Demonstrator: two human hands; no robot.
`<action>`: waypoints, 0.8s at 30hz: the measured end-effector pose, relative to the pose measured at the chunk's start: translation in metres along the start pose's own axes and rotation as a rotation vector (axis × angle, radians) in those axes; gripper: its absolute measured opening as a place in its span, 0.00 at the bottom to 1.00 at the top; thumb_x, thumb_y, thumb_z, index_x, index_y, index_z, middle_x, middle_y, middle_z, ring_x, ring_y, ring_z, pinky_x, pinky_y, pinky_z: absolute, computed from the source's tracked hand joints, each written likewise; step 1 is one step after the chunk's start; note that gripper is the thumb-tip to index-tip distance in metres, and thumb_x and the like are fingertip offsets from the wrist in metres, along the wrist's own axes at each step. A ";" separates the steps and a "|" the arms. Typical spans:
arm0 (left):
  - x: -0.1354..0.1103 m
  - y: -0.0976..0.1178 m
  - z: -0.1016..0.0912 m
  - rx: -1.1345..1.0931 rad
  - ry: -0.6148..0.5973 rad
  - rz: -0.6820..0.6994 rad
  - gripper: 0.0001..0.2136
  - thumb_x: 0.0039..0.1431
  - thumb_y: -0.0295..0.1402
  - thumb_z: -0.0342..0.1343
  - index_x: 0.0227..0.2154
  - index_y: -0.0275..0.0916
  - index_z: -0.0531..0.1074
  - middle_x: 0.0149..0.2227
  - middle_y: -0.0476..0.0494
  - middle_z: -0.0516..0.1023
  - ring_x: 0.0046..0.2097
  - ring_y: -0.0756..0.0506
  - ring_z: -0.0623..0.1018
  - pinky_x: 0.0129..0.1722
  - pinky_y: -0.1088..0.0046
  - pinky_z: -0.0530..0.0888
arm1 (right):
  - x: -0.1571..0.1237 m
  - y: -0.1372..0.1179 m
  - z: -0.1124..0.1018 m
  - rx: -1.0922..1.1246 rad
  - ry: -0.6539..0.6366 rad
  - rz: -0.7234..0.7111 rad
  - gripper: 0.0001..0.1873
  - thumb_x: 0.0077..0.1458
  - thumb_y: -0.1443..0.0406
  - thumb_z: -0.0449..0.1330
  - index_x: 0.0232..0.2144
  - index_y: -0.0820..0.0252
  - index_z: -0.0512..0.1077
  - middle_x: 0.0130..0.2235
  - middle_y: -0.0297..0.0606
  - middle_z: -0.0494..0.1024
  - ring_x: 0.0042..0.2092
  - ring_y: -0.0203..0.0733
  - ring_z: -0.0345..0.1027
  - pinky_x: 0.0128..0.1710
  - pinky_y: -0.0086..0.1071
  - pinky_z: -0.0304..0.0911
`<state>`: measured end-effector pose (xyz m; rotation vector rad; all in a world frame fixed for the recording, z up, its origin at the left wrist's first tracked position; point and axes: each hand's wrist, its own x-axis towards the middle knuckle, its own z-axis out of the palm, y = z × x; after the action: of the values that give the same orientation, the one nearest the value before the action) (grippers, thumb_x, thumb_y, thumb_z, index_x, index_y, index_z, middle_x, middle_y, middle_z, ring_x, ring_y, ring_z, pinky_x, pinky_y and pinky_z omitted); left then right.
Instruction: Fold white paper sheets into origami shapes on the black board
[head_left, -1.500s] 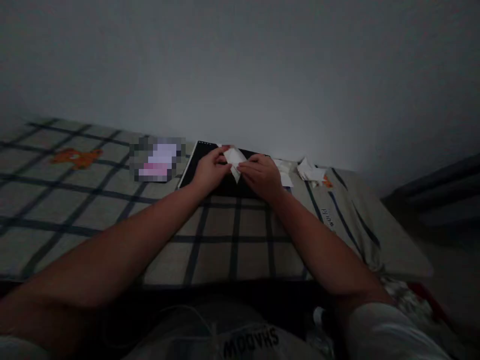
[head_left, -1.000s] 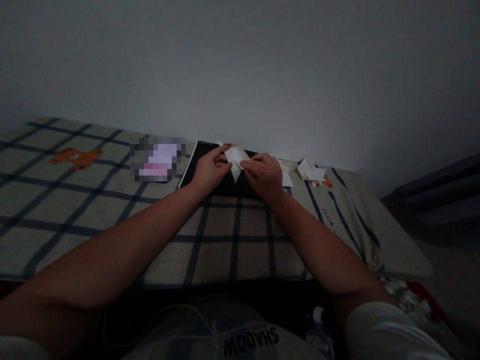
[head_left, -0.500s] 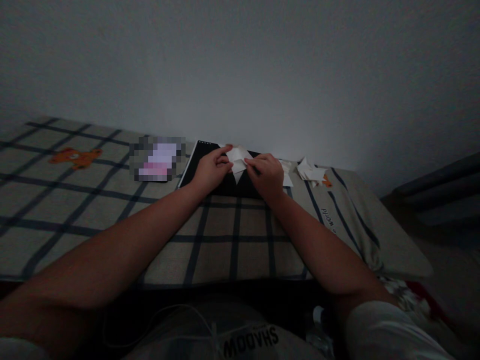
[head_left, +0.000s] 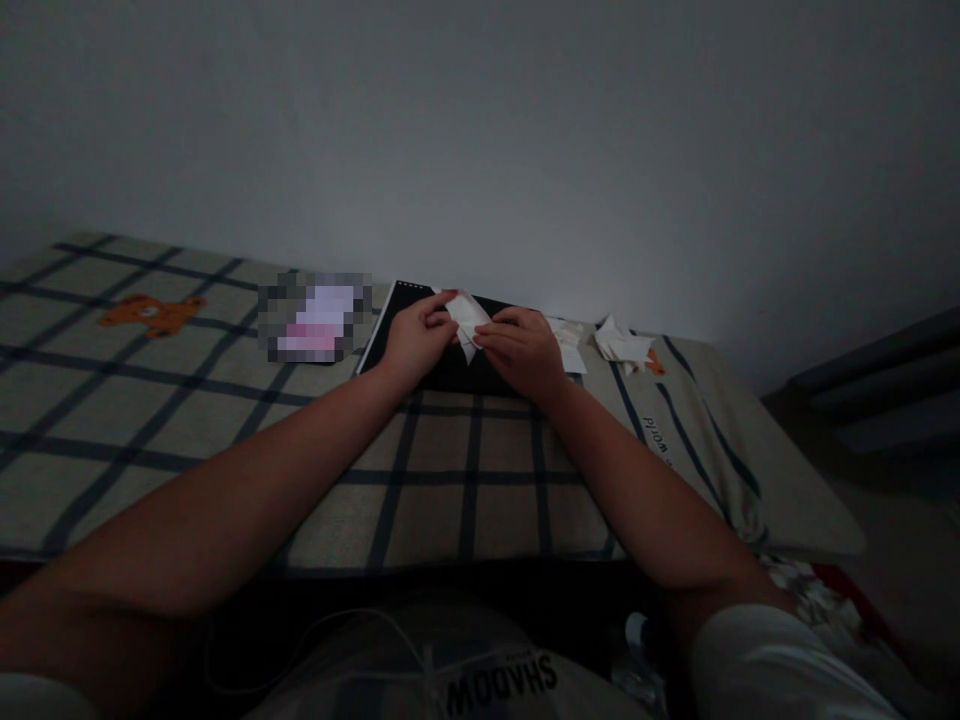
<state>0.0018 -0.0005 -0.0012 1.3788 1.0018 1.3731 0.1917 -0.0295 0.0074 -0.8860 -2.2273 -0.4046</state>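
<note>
Between my hands is a small white piece of folded paper [head_left: 467,312], held over a black notebook or folder [head_left: 457,378] with a pale left edge. My left hand [head_left: 420,335] pinches the paper's left side, thumb and forefinger at its upper and lower edges. My right hand [head_left: 521,345] has its fingers closed over the paper's right side, covering part of it. A pointed tip of the paper sticks out below the fingers. Right of my right hand lie some white paper pieces [head_left: 571,350], and beyond them a folded, spiky white paper shape [head_left: 621,342].
A blurred-out phone-like object [head_left: 315,320] lies left of the notebook. The checked cloth [head_left: 442,450] covers the surface and bears an orange bear figure [head_left: 154,314]. A grey wall [head_left: 480,140] stands right behind. Below the front edge are a thin cable and a clear bottle [head_left: 637,660].
My right hand has shifted slightly left, its fingers now lying over the paper's right part. The paper looks narrower, its right side folded in or covered. My left hand has barely moved.
</note>
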 end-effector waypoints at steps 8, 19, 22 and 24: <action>-0.002 -0.001 0.001 -0.060 -0.026 -0.023 0.26 0.52 0.25 0.58 0.57 0.35 0.71 0.41 0.40 0.81 0.40 0.47 0.80 0.41 0.70 0.78 | 0.003 -0.003 -0.005 -0.057 -0.114 -0.103 0.11 0.64 0.67 0.56 0.41 0.53 0.79 0.44 0.37 0.81 0.52 0.47 0.65 0.51 0.44 0.56; 0.002 -0.007 0.001 -0.061 -0.010 -0.016 0.28 0.49 0.24 0.58 0.56 0.36 0.72 0.39 0.43 0.82 0.37 0.48 0.80 0.39 0.72 0.78 | 0.007 -0.008 -0.008 -0.103 -0.157 -0.153 0.11 0.64 0.68 0.55 0.40 0.55 0.79 0.41 0.38 0.81 0.54 0.47 0.65 0.52 0.44 0.54; 0.002 -0.006 0.001 -0.049 -0.011 -0.026 0.27 0.49 0.24 0.59 0.56 0.36 0.72 0.38 0.43 0.82 0.37 0.49 0.79 0.39 0.72 0.78 | 0.006 -0.006 -0.006 -0.101 -0.171 -0.157 0.11 0.63 0.69 0.57 0.40 0.54 0.79 0.41 0.37 0.81 0.54 0.47 0.64 0.53 0.44 0.53; 0.001 -0.005 0.001 -0.056 -0.017 -0.049 0.27 0.50 0.24 0.58 0.56 0.36 0.72 0.39 0.43 0.82 0.38 0.49 0.80 0.40 0.72 0.78 | 0.005 -0.005 -0.005 -0.099 -0.171 -0.164 0.11 0.63 0.69 0.57 0.40 0.53 0.79 0.41 0.36 0.81 0.54 0.47 0.65 0.53 0.45 0.53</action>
<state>0.0030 0.0016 -0.0060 1.3147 0.9724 1.3410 0.1882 -0.0332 0.0143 -0.8175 -2.4659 -0.5371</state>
